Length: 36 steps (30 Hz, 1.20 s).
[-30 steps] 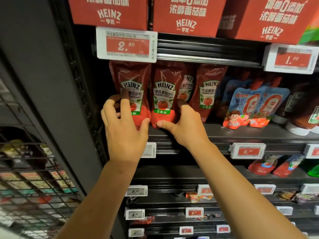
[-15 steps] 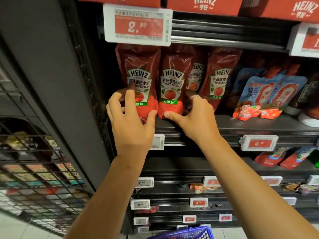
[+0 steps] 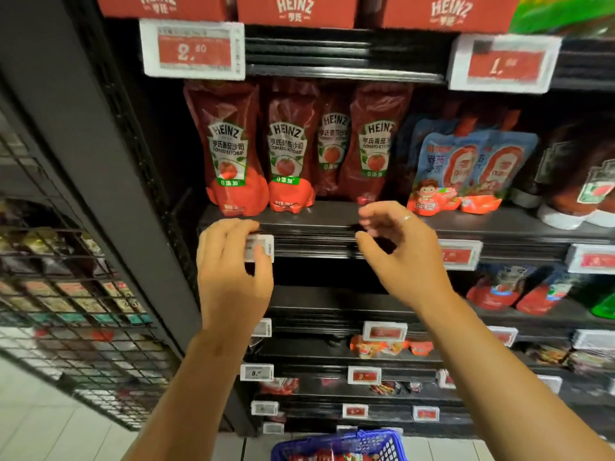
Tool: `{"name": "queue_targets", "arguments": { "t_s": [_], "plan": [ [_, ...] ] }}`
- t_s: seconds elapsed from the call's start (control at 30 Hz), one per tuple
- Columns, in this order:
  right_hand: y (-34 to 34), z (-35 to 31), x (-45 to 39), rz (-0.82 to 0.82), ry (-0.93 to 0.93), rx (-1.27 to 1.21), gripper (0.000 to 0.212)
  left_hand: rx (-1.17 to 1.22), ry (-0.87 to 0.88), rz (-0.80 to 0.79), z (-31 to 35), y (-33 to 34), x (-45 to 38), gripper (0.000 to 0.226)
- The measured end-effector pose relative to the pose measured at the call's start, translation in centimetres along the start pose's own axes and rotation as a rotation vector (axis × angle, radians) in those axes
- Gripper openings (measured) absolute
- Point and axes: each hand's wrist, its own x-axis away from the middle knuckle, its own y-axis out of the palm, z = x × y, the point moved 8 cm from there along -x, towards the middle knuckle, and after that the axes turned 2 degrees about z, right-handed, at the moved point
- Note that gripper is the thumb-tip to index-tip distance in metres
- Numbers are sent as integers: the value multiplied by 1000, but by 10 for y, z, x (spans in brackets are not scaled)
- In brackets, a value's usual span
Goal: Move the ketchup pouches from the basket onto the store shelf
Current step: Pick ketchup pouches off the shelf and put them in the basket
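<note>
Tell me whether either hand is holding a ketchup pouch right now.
No. The left hand and the right hand hang empty below the shelf edge, apart from the ketchup pouches standing on it.

I am holding both bare forearms up and forward, rising from the bottom of the view. My left hand [image 3: 233, 281] is showing its back, fingers loosely bent, gripping nothing. My right hand [image 3: 404, 257] is tilting inward, fingers and thumb loosely curved and apart, empty, a ring [image 3: 406, 217] on one finger.
</note>
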Motion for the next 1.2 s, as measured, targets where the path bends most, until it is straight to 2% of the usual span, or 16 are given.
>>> {"name": "queue_targets", "arguments": {
  "t_s": [0.1, 0.2, 0.33, 0.47, 0.53, 0.57, 0.63, 0.7, 0.83, 0.9, 0.97, 1.03, 1.13, 1.2],
  "plan": [
    [-36, 19, 38, 20, -36, -77, 25, -57, -6, -113, 18, 12, 38, 18],
    [-60, 71, 87, -61, 68, -82, 17, -93, -51, -372, 24, 41, 94, 14],
    [-63, 196, 184, -330, 424, 48, 17, -108, -390, -754, 14, 76, 209, 15],
    [-68, 317, 326, -572, 916, 78, 20, -149, -655, -1113, 27, 90, 339, 3],
    [-78, 346, 391, -634, 1060, 132, 31, -204, -796, -1243, 32, 85, 395, 18],
    [-83, 354, 414, -621, 1106, 135, 30, -213, -866, -1296, 36, 82, 420, 20],
    [-91, 365, 454, -601, 1207, 124, 25, -242, -938, -1388, 45, 80, 463, 8],
    [-95, 371, 487, -634, 1315, 122, 25, -249, -977, -1458, 55, 78, 497, 10],
    [-87, 381, 530, -726, 1407, 152, 16, -253, -1249, -1587, 63, 73, 565, 11],
    [-70, 393, 547, -794, 1386, 159, 8, -234, -1305, -1634, 60, 77, 599, 9],
    [-48, 412, 567, -846, 1384, 161, 14, -217, -1364, -1649, 52, 84, 637, 10],
    [-21, 440, 590, -853, 1407, 173, 11, -207, -1458, -1650, 35, 96, 683, 10],
    [32, 490, 620, -879, 1355, 179, 13, -179, -1492, -1690, 5, 126, 754, 6],
    [79, 522, 637, -974, 1270, 193, 8, -159, -1431, -1738, -19, 154, 797, 6]
  ]
}}
